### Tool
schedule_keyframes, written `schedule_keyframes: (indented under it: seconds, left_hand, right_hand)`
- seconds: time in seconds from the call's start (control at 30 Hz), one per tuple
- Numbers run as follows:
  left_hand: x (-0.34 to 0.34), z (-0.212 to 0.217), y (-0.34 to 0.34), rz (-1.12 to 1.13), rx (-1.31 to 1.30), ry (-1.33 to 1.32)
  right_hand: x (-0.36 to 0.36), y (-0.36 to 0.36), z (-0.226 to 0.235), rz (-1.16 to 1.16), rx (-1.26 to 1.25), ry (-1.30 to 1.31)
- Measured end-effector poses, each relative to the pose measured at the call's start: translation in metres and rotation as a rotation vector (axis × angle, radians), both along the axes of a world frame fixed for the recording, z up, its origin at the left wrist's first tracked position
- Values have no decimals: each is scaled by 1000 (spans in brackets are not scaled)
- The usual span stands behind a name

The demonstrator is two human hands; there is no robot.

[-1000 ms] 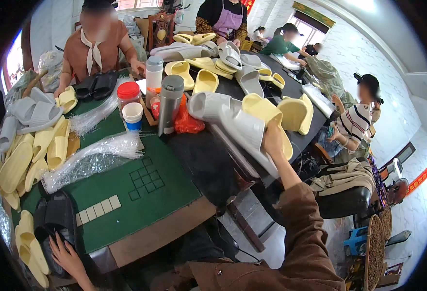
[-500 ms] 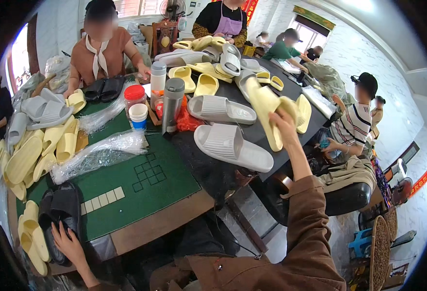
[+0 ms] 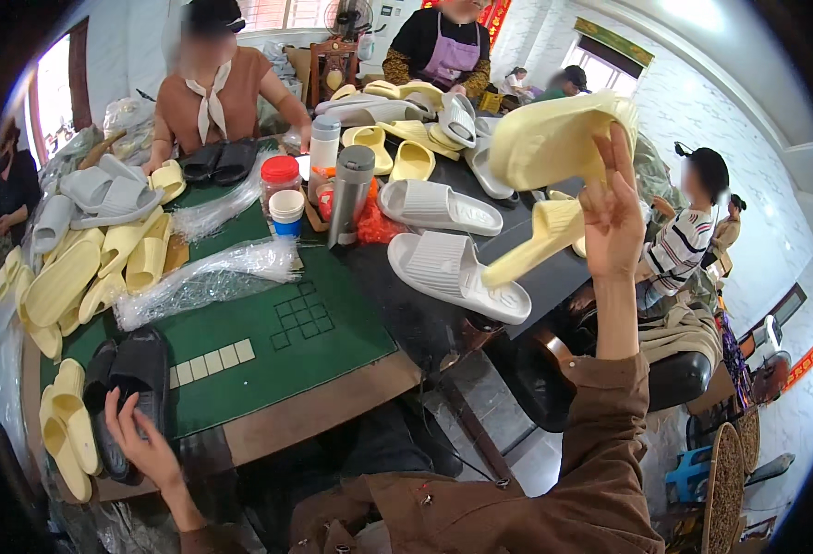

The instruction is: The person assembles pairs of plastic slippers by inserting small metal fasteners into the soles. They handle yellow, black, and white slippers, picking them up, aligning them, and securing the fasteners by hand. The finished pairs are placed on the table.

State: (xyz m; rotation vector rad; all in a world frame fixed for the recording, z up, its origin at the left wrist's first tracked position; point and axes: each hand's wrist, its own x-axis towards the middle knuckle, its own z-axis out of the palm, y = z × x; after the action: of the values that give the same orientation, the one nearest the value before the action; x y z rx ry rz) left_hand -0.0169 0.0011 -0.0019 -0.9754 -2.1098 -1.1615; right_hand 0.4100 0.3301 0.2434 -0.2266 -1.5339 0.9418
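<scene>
My right hand [image 3: 612, 214] is raised over the table's right edge and grips a pair of pale yellow slippers. One yellow slipper [image 3: 554, 137] sticks up above the fingers and the other [image 3: 538, 242] hangs slanted below them. Two light grey slippers [image 3: 455, 274] lie flat on the dark table just left of it. At the lower left my left hand [image 3: 144, 449] rests with spread fingers on the heel of a black slipper [image 3: 136, 377], beside a second black one, at the near table edge.
A green mat [image 3: 268, 346] covers the table. A metal flask [image 3: 349, 192], a red-lidded jar [image 3: 280, 175], a paper cup [image 3: 286, 209] and clear plastic bags [image 3: 205, 281] stand mid-table. Yellow slippers [image 3: 72, 277] pile at left. Two people work opposite; others sit at right.
My right hand set the grey slippers down on the table, then lifted the yellow pair up and to the right. My left hand stayed on the black slipper.
</scene>
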Motion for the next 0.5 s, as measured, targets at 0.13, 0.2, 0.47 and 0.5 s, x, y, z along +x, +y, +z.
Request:
schedule_keyframes:
  seconds: [0.13,0.2,0.47,0.5]
  left_hand:
    - [46,21,34,-216,25,-47]
    - [63,28,43,-380,47,-94]
    - [117,43,97,-1282,348,-1038]
    - [121,41,99,-1333,464,-1157]
  right_hand:
    - [-10,3,-17,341,-89,10]
    - [-36,-14,-27,302,-152,142]
    - [-134,-88,-94,602,-71,-152]
    - [-140,-95,-100,591,-24,-233]
